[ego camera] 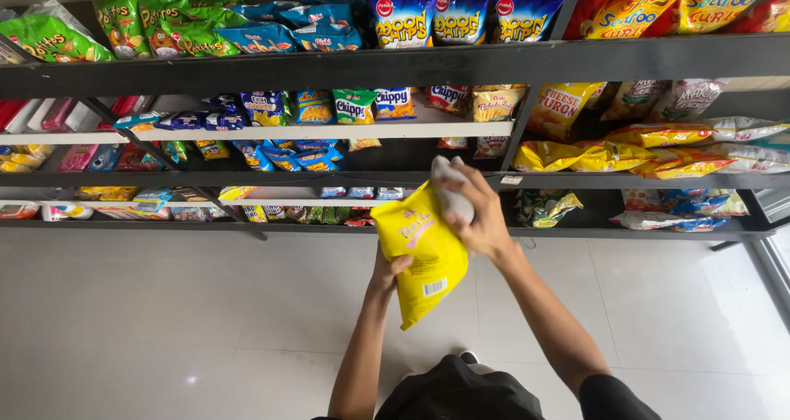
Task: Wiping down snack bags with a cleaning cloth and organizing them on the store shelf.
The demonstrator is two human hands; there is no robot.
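Note:
My left hand (388, 270) grips a yellow snack bag (420, 251) from below and behind, holding it up in front of the shelves. My right hand (477, 214) presses a crumpled white cloth (451, 191) against the bag's upper right corner. Both arms reach forward from the bottom of the view.
A dark metal shelf rack (461, 62) spans the view, with several tiers of snack bags: green ones (173, 25) upper left, blue ones (448, 13) top middle, yellow and orange ones (658, 144) on the right. Pale tiled floor (164, 321) lies below.

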